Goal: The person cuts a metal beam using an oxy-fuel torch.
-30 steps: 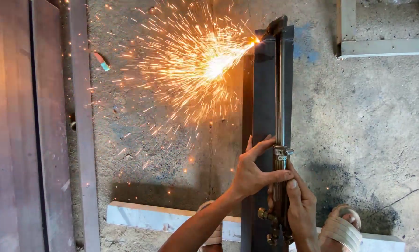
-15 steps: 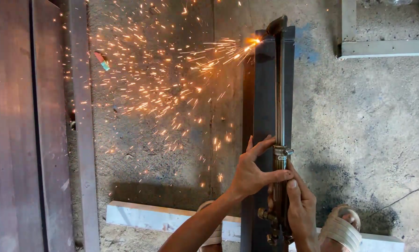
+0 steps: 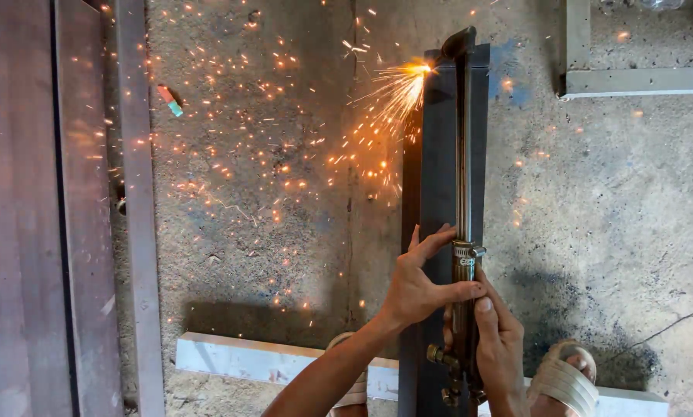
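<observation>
Hands: two were in view, the left hand point(image 3: 417, 289) and the right hand point(image 3: 499, 351), both on one tool.
Cutting torches: one long cutting torch point(image 3: 463, 193) ran up the middle of the frame.
Dark steel beams: one dark steel beam point(image 3: 439, 154) lay under the torch.
Spark bursts: one spark burst point(image 3: 400, 89) showed at upper centre.
Pale metal bars: one pale metal bar point(image 3: 238, 359) lay along the lower edge.
Angle frames: one angle frame point(image 3: 632, 81) sat at upper right.
Sandalled feet: two, one sandal point(image 3: 566, 382) at lower right, another sandal point(image 3: 354, 390) partly hidden by the forearm.
Small coloured scraps: one coloured scrap point(image 3: 169, 100) at upper left.
</observation>
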